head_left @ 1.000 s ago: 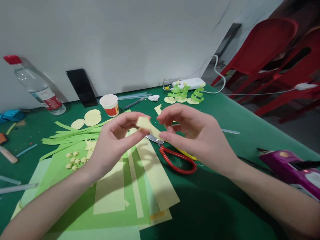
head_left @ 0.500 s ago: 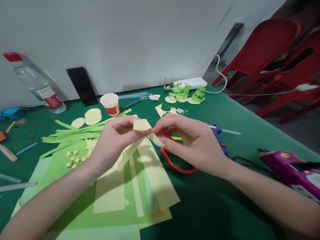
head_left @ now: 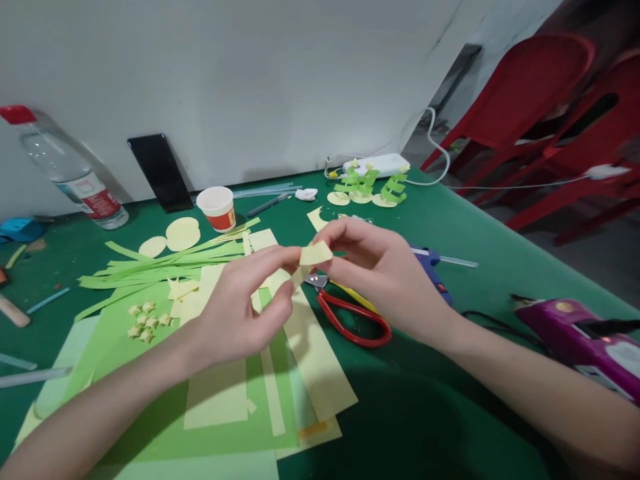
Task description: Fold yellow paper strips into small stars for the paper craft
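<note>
A pale yellow paper strip (head_left: 316, 253) is folded at one end into a small flat shape above the table. My right hand (head_left: 385, 267) pinches that folded end between thumb and fingertips. From the left, my left hand (head_left: 245, 303) has its index fingertip against the fold, its thumb lower, the strip's tail passing between them; part of the tail is hidden. Under my right hand lie scissors (head_left: 357, 320) with red and yellow handles. Several small folded paper stars (head_left: 149, 320) rest on the green paper sheet (head_left: 165, 427) beside my left forearm.
Green paper strips (head_left: 150, 267), yellow paper discs (head_left: 183, 234), a paper cup (head_left: 219, 210), a phone (head_left: 160, 173) and a water bottle (head_left: 80, 177) stand or lie toward the wall. Rightward are a blue glue gun (head_left: 433, 273), a purple power unit (head_left: 575, 340) and small paper plants (head_left: 390, 190).
The folded end has shifted right, into my right fingertips. My left thumb has come away from the fold and dropped lower. More of the scissors shows.
</note>
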The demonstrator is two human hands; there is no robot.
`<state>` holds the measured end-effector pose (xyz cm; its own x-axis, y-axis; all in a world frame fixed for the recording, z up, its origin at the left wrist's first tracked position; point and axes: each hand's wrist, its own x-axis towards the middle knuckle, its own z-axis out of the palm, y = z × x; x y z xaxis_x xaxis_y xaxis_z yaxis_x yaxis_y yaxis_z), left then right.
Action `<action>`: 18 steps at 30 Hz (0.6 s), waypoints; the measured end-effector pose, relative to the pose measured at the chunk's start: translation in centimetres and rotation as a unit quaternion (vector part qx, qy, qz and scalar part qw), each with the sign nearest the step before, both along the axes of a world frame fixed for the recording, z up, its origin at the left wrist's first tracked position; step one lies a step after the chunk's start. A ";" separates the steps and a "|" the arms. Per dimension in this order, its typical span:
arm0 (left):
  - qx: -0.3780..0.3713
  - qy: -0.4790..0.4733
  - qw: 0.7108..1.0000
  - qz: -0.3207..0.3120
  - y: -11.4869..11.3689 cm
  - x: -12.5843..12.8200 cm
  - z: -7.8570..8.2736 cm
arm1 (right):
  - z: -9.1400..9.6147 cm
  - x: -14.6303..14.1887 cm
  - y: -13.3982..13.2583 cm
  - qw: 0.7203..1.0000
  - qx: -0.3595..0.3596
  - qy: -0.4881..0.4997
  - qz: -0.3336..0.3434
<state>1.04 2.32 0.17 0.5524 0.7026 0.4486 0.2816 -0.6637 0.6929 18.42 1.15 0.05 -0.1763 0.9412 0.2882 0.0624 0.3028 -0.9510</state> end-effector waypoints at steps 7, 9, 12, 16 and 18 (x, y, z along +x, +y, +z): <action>-0.112 -0.074 0.991 0.019 0.5 -0.4 0.8 | 0.9 0.4 -0.1 0.994 -0.070 0.060 0.055; -0.178 -0.095 0.979 0.003 0.4 -0.3 1.0 | 1.0 0.4 -0.2 0.994 -0.081 0.038 0.057; -0.246 -0.117 0.962 -0.017 0.3 -0.1 1.1 | 1.1 0.3 -0.3 0.995 -0.083 0.013 0.055; -0.306 -0.139 0.941 -0.037 0.1 0.1 1.3 | 1.1 0.1 -0.4 0.996 -0.075 -0.009 0.042; -0.322 -0.143 0.934 -0.051 0.0 0.2 1.3 | 1.2 0.2 -0.4 0.996 -0.074 -0.014 0.039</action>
<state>1.21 2.33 1.51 0.5532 0.8282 0.0897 -0.0175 -0.0961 0.9952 18.59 0.72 1.23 -0.2561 0.9563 0.1410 0.0709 0.1640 -0.9839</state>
